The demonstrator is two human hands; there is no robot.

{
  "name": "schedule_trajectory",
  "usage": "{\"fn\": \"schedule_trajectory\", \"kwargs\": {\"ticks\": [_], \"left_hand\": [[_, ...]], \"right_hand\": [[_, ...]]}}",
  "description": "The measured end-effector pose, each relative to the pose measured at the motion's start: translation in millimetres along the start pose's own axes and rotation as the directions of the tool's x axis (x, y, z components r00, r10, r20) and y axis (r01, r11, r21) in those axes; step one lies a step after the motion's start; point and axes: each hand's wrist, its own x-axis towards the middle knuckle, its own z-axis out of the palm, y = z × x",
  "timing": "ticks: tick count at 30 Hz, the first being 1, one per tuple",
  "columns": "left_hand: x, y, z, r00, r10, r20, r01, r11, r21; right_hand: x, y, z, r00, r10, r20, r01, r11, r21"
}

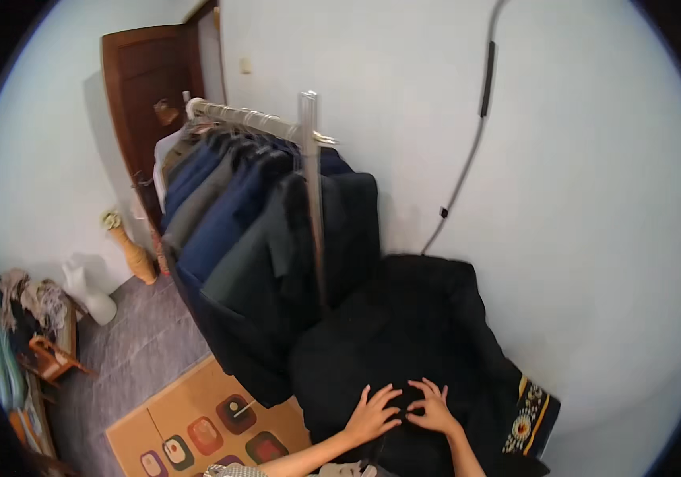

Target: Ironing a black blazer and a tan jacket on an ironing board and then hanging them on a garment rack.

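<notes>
A large black jacket (388,352) fills the space before me, its broad shoulders near the wall. My left hand (374,415) is on its lower front, thumb and index finger at the cloth near the middle and the other fingers spread. Close beside it, my right hand (433,411) pinches at the same front with thumb and index finger, its other fingers raised. Whatever small part lies between the fingertips is too dark to make out. The jacket's folds blend together in black, and what supports it is hidden.
Left of the jacket stands a metal clothes rack (310,179) hung with dark suit jackets (221,232). A patterned rug (197,411) covers the floor. Black cloth with a gold pattern (522,426) lies at right. A cable (468,161) runs down the wall; a brown door (143,89) stands behind.
</notes>
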Motion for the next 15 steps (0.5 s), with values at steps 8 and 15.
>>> {"fn": "schedule_trajectory", "kwargs": {"ticks": [8,15], "left_hand": [[-55.7,-13.0,-60.2,0.989,-0.085,-0.117,0.06,0.977,-0.203],[-149.9,-52.8,-156.9,0.916,-0.148,-0.372,0.128,0.989,-0.078]], "right_hand": [[3.8,-58.8,-39.3,0.838,0.164,-0.52,-0.303,0.933,-0.194],[56.3,-169.5,-42.9,0.486,-0.23,-0.843,-0.235,0.895,-0.38]]}}
